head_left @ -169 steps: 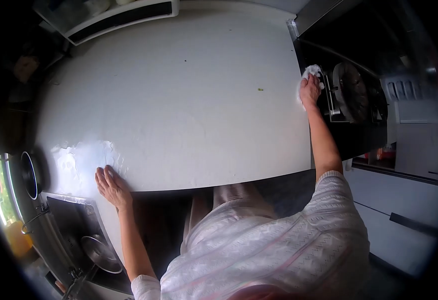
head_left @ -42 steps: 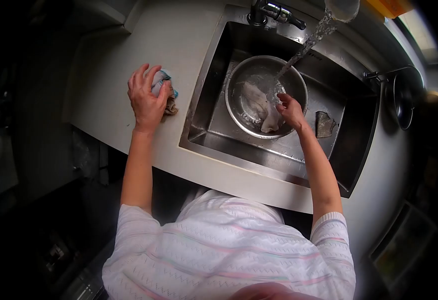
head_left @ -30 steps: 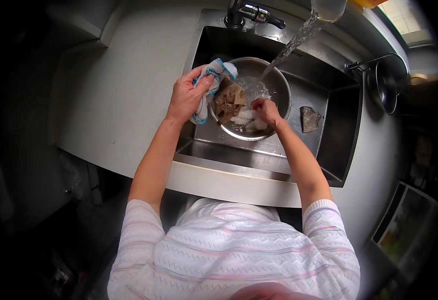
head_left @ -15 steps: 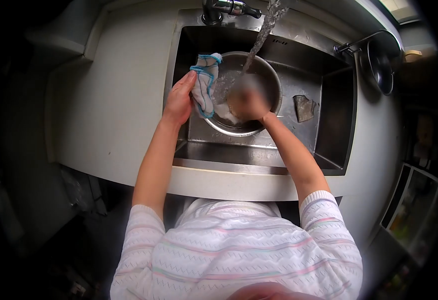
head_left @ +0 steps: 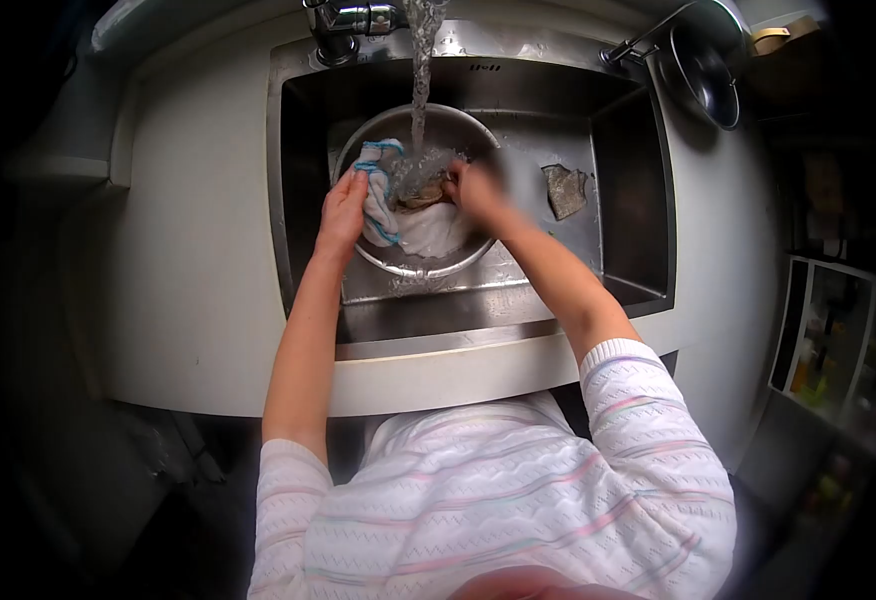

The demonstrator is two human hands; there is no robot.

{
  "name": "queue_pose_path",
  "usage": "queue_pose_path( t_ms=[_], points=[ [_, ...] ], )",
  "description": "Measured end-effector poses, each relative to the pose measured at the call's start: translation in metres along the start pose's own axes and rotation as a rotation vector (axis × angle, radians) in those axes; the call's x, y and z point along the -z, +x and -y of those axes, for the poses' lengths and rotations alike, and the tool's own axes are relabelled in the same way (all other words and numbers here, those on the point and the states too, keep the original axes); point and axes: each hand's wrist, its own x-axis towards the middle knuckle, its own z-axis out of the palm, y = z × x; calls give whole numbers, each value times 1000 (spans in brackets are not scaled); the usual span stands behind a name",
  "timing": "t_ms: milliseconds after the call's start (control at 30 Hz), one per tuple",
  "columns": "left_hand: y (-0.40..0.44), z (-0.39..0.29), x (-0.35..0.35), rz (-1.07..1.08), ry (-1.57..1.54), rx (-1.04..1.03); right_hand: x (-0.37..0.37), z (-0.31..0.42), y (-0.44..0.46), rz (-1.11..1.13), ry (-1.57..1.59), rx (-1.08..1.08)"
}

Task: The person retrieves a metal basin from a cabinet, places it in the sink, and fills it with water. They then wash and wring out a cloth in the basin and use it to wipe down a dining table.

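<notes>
My left hand (head_left: 342, 212) grips a white cloth with blue edging (head_left: 376, 196) at the left side of a round metal basin (head_left: 445, 270). Inside the basin, my right hand (head_left: 478, 192) is partly smeared by motion, its fingers curled; what they hold, if anything, I cannot make out. Just left of those fingers is a brownish thing (head_left: 423, 192) of unclear kind, half hidden by splashing water. A wet white cloth (head_left: 433, 230) lies below it in the basin. Running water (head_left: 422, 75) falls into the basin from above.
The basin stands in a steel sink (head_left: 518, 315), with a grey-brown scrap of cloth or pad (head_left: 564, 191) to its right. A faucet (head_left: 343, 22) is at the back left. On the right counter sits a dark pan (head_left: 701, 75).
The view has shifted, so the sink appears further left. The blue-edged cloth now hangs lower, over the basin's inside. My right hand has moved toward the basin's right side, uncovering the brownish thing.
</notes>
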Motion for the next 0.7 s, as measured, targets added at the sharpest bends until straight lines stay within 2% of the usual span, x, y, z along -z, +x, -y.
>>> queue_pose_path(
  t_ms=[33, 100, 133, 233, 267, 367, 433, 467, 500, 533, 567, 600, 667, 700],
  points=[
    [0, -1, -1, -2, 14, 10, 4, 16, -4, -112, 51, -131],
    [6, 5, -4, 20, 76, -11, -18, 39, -21, -250, -512, 1],
    [14, 15, -4, 39, 126, -38, -34, 30, -24, -202, -613, 99],
    [20, 23, -7, 63, 239, -103, -17, 2, -3, 40, -359, 15],
    [18, 21, -8, 56, 271, -121, -6, -10, 5, -87, -83, -22],
    [16, 10, -12, 141, 440, -112, -14, 4, 0, -333, -459, 154],
    [7, 24, -24, 139, 862, -312, -17, 13, -5, -120, -402, 180],
    [9, 30, -29, 252, 1052, -258, -7, 18, -6, -4, -345, 174],
    [10, 32, -29, 222, 1014, -246, 1, 20, -7, 111, -288, 165],
    [11, 33, -29, 195, 975, -233, 6, 15, 1, -2, -220, 155],
    [10, 35, -27, 171, 935, -220, -4, -30, 21, -195, -427, 267],
    [11, 38, -26, 165, 898, -158, -8, -28, 23, -288, -160, 271],
    [20, 47, -26, 153, 819, -52, 10, 57, 7, -177, 26, -156],
    [28, 52, -29, 150, 776, -9, -21, 22, 22, -101, -127, -69]
  ],
)
